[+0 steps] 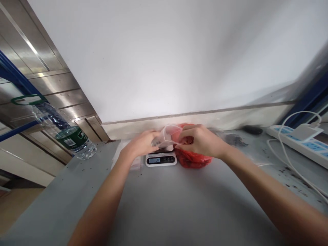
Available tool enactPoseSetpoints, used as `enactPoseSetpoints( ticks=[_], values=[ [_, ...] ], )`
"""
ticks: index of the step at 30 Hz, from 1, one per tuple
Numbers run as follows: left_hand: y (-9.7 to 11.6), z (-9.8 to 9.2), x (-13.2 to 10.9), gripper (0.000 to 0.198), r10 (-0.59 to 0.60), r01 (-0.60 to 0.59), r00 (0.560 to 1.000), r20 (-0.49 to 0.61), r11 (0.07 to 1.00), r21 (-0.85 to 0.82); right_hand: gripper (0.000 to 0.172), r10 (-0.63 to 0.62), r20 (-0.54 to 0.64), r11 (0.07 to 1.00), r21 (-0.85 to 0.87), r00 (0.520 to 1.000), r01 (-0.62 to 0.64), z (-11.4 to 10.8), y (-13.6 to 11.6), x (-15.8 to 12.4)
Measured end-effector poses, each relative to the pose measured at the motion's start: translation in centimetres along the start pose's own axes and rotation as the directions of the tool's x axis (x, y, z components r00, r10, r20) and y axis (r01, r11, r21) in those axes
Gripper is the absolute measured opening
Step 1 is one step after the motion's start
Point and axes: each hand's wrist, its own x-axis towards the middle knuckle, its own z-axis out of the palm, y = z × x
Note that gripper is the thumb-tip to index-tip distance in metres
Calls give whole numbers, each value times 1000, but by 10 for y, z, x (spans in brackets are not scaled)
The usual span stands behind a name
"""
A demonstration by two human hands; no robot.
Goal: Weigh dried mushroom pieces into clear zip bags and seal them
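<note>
- Your left forearm and right forearm lie nearest the camera, reaching in over the grey table.
- You grasp the clear bag by its left side with your left hand; it sits between your hands, above the scale.
- Its mouth seems to gape toward your right hand, with its long axis apparently running from one hand to the other; blur hides the exact tilt.
- Your right fingers curl together at that mouth; you cannot tell from here whether they pinch the film or something else.
- You have the red bag just right of the scale, partly under your right hand, the nearer of the two.
- Your hands partly cover the scale's top, but its lit display faces you.
- Flat clear film lies below your left wrist, with the bottle farther left.
- Well to your right are the power strip and cable; the wall limits reach behind the bags.
</note>
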Motion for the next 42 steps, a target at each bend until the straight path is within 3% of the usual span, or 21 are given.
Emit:
enactPoseSetpoints(
  ticks=[2, 4, 8, 11, 15, 22, 26, 32, 42],
  values=[
    [-7, -1, 1, 43, -19, 20, 999, -42, 999, 40, 13, -58, 129, 995, 89, 990, 47, 0, -5, -1],
    [-13, 1, 4, 51, -8, 11, 997, -75, 999, 50, 20, -99, 236, 981, 187, 967, 55, 0, -9, -2],
    [-24, 8, 8, 61, 6, -3, 997, -71, 999, 39, 23, -97, 368, 937, 348, 925, -40, -5, -12, -4],
    [-33, 14, 12, 60, 21, -20, 998, -64, 999, 27, 29, -43, 336, 937, 339, 941, -79, -13, -10, -5],
    [-42, 19, 16, 66, 49, -48, 997, -62, 999, 11, 33, 65, 253, 979, 172, 965, -111, -21, -5, -7],
    [-44, 11, 7, 87, -29, 29, 998, -47, 1000, -6, 33, 136, 275, 982, 89, 952, -166, -25, 4, -7],
    [-45, 0, 1, 78, -59, 59, 996, -69, 998, -16, 34, 154, 274, 982, 64, 949, -178, -23, 9, -7],
    [-44, -12, -6, 59, -67, 61, 993, -100, 996, -58, 21, 201, 213, 978, 14, 956, -208, -20, 18, -5],
    [-41, -14, -6, 59, -30, 18, 992, -122, 995, -97, 20, 203, 244, 979, -24, 948, -204, -20, 26, -5]
  ],
)
